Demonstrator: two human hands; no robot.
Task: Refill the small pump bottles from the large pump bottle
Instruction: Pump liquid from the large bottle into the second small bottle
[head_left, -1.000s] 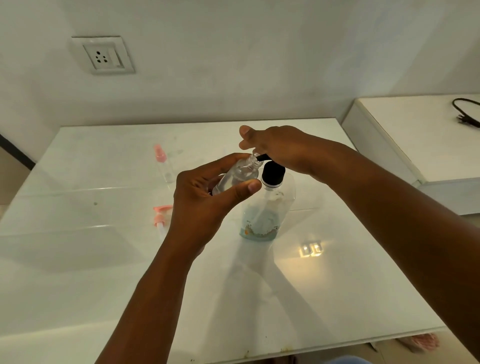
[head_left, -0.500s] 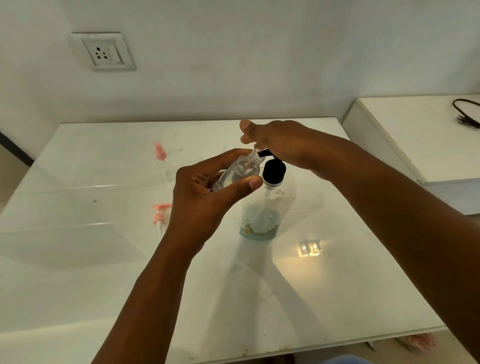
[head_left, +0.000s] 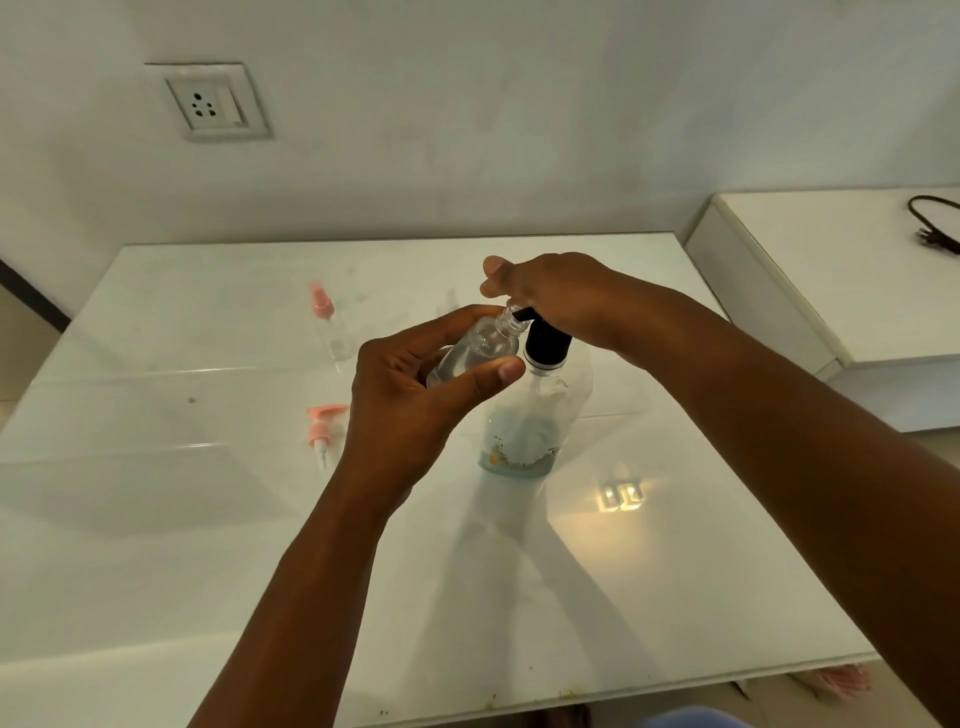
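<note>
No readable text anywhere; large pump bottle carries a printed band low on its body, pale blue with orange marks, too blurred to make out letters or brand; wall socket shows only pin holes and a switch, no lettering legible; no numbers or signs visible.

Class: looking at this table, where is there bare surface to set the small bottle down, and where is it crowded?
Bare table lies near the front edge, in front of the large pump bottle, and along the back left corner. It is crowded mid-left: a loose pink pump and a pink-topped small bottle sit beside the left hand gripping the small bottle.
</note>
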